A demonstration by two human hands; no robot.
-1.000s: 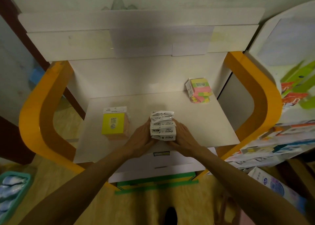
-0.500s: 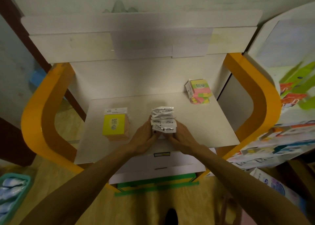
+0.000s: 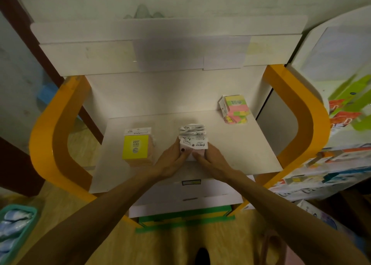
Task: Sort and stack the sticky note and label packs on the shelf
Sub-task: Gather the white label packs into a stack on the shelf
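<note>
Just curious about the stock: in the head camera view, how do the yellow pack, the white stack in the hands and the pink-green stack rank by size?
1. Yellow pack, largest.
2. White stack and pink-green stack look alike; the latter sits farther back, so unranked.

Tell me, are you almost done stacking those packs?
Partly. The yellow sticky note pack and the pink and green packs already sit in their own piles on the shelf. The left hand and right hand grip the white label packs, whose top ones look fanned. Squaring that pile remains.
</note>
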